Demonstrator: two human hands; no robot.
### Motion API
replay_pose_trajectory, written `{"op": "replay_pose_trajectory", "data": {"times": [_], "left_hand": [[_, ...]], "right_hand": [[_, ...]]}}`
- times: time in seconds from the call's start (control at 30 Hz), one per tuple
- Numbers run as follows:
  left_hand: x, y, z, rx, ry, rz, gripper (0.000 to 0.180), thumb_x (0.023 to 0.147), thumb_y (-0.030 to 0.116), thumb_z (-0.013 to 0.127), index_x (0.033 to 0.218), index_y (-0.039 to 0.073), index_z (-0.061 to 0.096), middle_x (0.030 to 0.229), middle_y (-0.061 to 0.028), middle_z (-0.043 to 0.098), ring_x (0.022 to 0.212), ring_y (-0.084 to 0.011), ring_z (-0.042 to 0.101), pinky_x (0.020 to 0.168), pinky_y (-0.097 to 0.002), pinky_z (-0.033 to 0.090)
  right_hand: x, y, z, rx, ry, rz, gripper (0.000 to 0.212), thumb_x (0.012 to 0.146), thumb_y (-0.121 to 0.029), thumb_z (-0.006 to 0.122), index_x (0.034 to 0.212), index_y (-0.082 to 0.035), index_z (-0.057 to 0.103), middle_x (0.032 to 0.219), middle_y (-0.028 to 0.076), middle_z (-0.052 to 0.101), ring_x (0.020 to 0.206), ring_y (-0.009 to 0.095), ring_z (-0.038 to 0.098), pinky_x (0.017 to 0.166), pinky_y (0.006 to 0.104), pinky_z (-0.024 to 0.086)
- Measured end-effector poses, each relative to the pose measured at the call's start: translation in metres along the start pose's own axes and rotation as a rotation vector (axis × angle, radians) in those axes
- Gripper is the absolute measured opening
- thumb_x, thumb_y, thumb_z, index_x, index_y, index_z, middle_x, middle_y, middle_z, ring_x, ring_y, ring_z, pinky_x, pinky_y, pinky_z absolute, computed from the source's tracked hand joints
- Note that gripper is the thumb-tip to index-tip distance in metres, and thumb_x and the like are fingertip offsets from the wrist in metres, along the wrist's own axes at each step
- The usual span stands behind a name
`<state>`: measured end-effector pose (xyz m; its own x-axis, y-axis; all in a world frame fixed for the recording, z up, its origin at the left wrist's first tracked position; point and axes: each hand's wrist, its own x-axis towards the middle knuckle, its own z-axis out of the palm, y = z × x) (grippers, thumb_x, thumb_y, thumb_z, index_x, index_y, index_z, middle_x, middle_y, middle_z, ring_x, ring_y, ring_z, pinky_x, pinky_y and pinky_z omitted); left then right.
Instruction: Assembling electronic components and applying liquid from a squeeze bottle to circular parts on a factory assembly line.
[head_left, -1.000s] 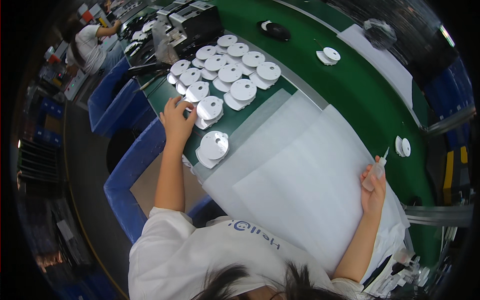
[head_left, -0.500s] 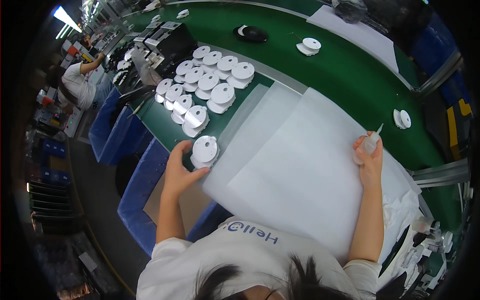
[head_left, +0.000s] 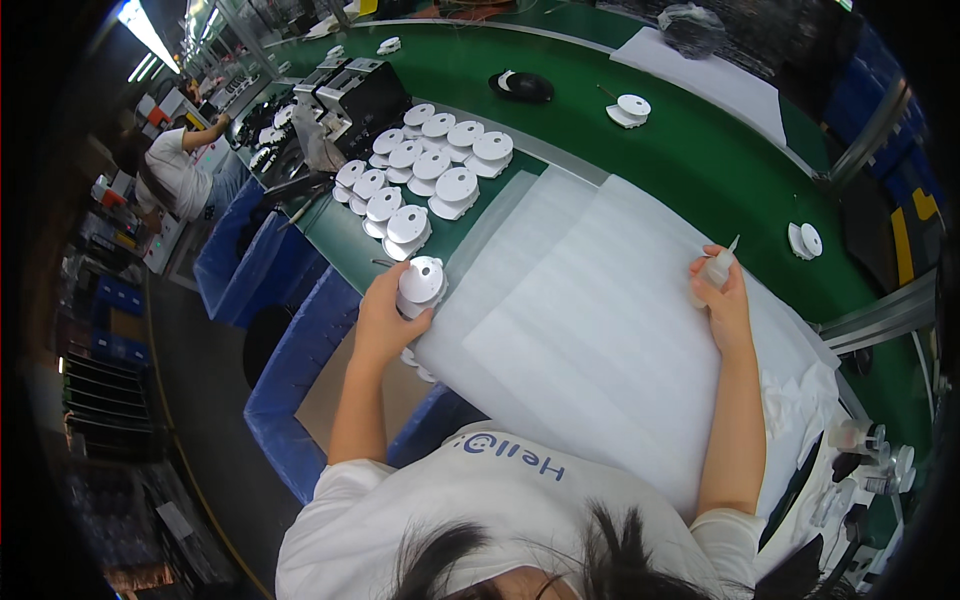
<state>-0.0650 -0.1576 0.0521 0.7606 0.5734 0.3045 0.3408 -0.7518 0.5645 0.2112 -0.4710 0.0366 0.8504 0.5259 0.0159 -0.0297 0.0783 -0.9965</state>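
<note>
Your left hand (head_left: 382, 315) curls around the nearest white disc-topped part (head_left: 423, 282) on the bench's (head_left: 345, 242) near left; whether it grips, you cannot tell. Your right hand (head_left: 729, 303) grasps the dropper bottle (head_left: 714, 272), farther right. Handle the part by its rim, keeping the bottle upright.

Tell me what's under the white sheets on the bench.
Green bench top and a metal strip run in under the edges of the white sheets. Whatever lies beneath their middle is covered and can't be seen.
</note>
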Motion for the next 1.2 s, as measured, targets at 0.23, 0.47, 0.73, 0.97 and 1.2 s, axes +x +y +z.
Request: {"op": "replay_pose_trajectory", "data": {"times": [0.23,0.47,0.73,0.97,1.2], "left_hand": [[-0.013,0.010,-0.005,0.285,0.239,0.129,0.056,0.051,0.008,0.066,0.104,0.002,0.050,0.097,-0.0156,0.052,0.090,-0.0307,0.051,0.078,-0.0386,0.042],[0.025,0.075,0.000,0.110,0.398,0.375,0.046,0.052,0.007,0.068,0.094,0.004,0.052,0.092,-0.0116,0.048,0.086,-0.0280,0.049,0.076,-0.0329,0.041],[0.131,0.070,0.130,0.019,0.196,0.396,0.043,0.056,0.011,0.069,0.095,0.005,0.051,0.089,-0.0139,0.042,0.080,-0.0284,0.047,0.067,-0.0359,0.042],[0.134,0.070,0.146,0.051,0.224,0.203,0.040,0.058,0.012,0.067,0.094,0.003,0.050,0.092,-0.0164,0.043,0.082,-0.0315,0.049,0.069,-0.0362,0.043],[0.144,0.072,0.142,-0.013,0.224,0.170,0.041,0.061,0.008,0.064,0.098,0.000,0.047,0.097,-0.0202,0.042,0.087,-0.0363,0.047,0.074,-0.0396,0.042]], "right_hand": [[0.002,0.000,-0.003,-0.009,-0.006,-0.013,0.041,0.069,-0.009,0.062,0.107,-0.010,0.047,0.089,0.001,0.053,0.087,0.011,0.048,0.077,0.0249,0.038],[0.007,0.001,-0.004,-0.003,-0.042,-0.015,0.041,0.069,-0.008,0.062,0.106,-0.010,0.047,0.089,0.001,0.052,0.086,0.011,0.048,0.076,0.0251,0.038],[0.004,-0.001,-0.001,-0.023,-0.009,-0.007,0.040,0.069,-0.008,0.062,0.106,-0.009,0.047,0.087,0.000,0.053,0.083,0.011,0.049,0.074,0.0242,0.039],[0.007,0.004,-0.008,0.026,-0.041,-0.016,0.041,0.069,-0.010,0.063,0.107,-0.009,0.046,0.088,0.001,0.053,0.084,0.011,0.049,0.073,0.0242,0.039],[0.005,0.007,-0.010,0.050,-0.019,-0.033,0.041,0.069,-0.007,0.063,0.107,-0.009,0.046,0.090,0.001,0.053,0.087,0.010,0.049,0.075,0.0238,0.039]]}}
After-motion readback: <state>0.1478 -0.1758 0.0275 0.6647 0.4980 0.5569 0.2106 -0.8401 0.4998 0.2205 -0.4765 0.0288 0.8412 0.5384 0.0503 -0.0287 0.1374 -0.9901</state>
